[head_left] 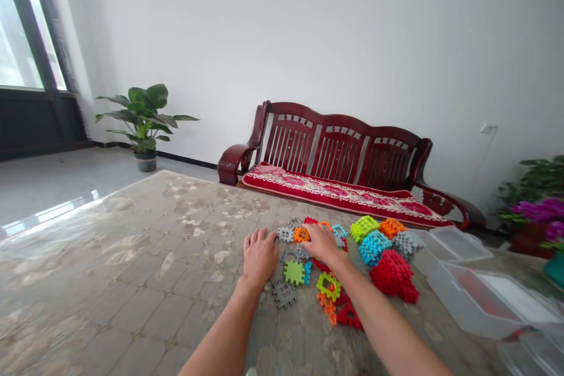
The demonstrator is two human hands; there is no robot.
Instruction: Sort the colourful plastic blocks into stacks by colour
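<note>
Several flat plastic interlocking tiles lie scattered on a patterned table (132, 270): grey (284, 293), green (294, 272), yellow-green (328, 285), orange (327, 307) and red (348, 314). My left hand (259, 257) rests flat on the table just left of them, fingers stretched out, holding nothing. My right hand (320, 241) lies palm down over the tiles, its fingertips touching an orange tile (301, 235). To the right stand cubes built from such tiles: yellow-green (363, 228), blue (374, 247), orange (392, 227), grey (407, 243) and red (393, 275).
Clear plastic boxes (467, 294) and a lid (456, 244) sit at the table's right. Behind the table is a dark red wooden bench (335, 153) with a red cushion. A potted plant (143, 117) stands by the wall at left, purple flowers (544, 211) at right.
</note>
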